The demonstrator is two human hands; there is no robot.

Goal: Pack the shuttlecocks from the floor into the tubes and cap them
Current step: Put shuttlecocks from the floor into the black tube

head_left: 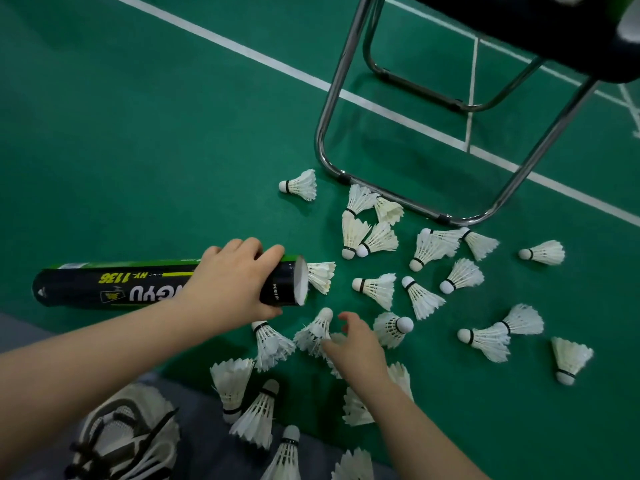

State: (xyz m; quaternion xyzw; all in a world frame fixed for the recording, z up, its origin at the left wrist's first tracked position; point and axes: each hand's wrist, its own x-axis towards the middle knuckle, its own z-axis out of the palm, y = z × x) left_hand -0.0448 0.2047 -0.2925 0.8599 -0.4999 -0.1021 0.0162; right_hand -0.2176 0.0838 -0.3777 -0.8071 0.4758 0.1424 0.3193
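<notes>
Centre frame | I see left hand [235, 278] gripping tube [138, 284], mouth rightward | right hand [358, 348] nearer, fingers loose, empty | shuttlecock [317, 329] just left, cork toward mouth

1. The left hand [235, 275] grips a black and green shuttlecock tube [114, 284] near its open end; the tube lies sideways above the green court floor [138, 133].
2. White feathers of one shuttlecock [320, 276] stick out of the tube's mouth on the right.
3. The right hand [356, 348] hovers with loosely curled fingers just beside a shuttlecock with its cork up [315, 332]; contact cannot be told.
4. Many scattered shuttlecocks [377, 289] lie to the right and near.
5. A chrome chair frame [332, 98] stands far right, crossing a white court line [242, 50].
6. A laced sneaker [128, 434] shows near left.
</notes>
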